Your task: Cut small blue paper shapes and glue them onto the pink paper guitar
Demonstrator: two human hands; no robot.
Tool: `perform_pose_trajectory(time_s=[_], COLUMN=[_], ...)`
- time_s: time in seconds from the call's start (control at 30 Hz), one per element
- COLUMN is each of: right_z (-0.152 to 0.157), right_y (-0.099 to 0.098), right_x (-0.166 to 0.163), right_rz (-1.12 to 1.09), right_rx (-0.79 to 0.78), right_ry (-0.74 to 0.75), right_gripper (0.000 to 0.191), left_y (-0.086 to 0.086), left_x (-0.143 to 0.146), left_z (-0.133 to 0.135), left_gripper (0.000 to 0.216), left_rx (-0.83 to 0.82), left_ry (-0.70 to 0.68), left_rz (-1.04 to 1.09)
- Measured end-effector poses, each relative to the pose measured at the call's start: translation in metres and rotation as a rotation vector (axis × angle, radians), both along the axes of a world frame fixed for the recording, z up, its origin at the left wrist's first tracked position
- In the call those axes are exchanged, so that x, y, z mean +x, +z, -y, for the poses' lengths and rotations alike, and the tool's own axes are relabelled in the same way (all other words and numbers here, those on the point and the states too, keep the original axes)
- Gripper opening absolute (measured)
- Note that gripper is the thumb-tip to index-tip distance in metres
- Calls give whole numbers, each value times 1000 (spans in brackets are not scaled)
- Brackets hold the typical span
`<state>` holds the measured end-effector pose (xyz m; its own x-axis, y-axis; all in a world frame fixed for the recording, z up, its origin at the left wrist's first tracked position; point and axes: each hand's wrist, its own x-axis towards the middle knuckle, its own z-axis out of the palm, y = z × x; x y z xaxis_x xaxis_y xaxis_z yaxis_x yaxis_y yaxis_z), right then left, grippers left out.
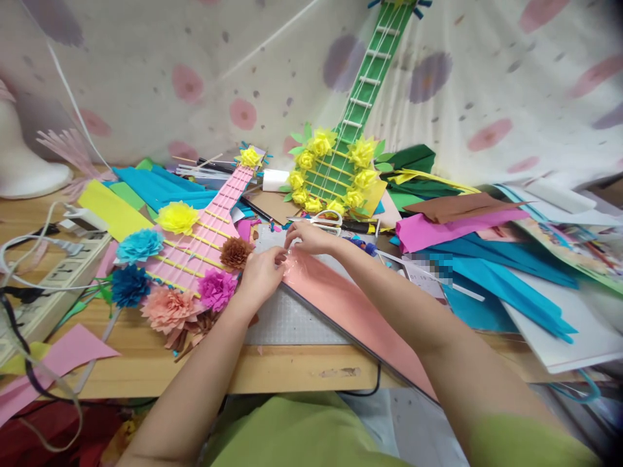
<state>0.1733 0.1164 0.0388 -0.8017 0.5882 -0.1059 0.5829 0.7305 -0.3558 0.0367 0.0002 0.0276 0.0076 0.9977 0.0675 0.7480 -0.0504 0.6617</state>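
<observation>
A long salmon-pink paper pack (335, 292), glossy at its far end as if in clear film, slants from the grey cutting mat (302, 324) over the table edge towards me. A dark line runs down its left side. At its far end, my left hand (263, 274) grips the left corner with curled fingers. My right hand (307, 239) arches over the same end, its fingertips pinched together close to the left hand's; what exactly they pinch is too small to make out. White-handled scissors (328, 222) lie just beyond my right hand.
A pink paper guitar (195, 250) with paper flowers lies left of the mat. Behind stands a green paper guitar (357, 107) ringed by yellow roses. Blue paper (506, 279) and magenta paper (438, 228) are piled right. A power strip (58, 292) with cables sits left.
</observation>
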Motion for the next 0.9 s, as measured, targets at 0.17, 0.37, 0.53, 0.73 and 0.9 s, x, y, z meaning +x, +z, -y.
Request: perform_pose_trajectory(time_s=[0.17, 0.37, 0.53, 0.73, 0.9], right_z=[17, 15, 2, -8, -11], right_y=[6, 1, 0, 1, 6], right_x=[6, -1, 2, 16, 20], right_rz=[122, 118, -49, -214, -278], right_rx=[38, -116, -311, -548, -625], right_ry=[104, -46, -68, -133, -144], right_gripper=[32, 27, 10, 6, 5], left_y=[-2, -8, -23, -30, -23], left_x=[-5, -18, -12, -6, 2], left_z=[3, -2, -4, -9, -8], left_gripper=[32, 39, 47, 44, 71], left_rx=[22, 83, 45, -115, -268], left_ry=[28, 145, 174, 281, 393], left_rz=[-21, 17, 350, 712, 1094])
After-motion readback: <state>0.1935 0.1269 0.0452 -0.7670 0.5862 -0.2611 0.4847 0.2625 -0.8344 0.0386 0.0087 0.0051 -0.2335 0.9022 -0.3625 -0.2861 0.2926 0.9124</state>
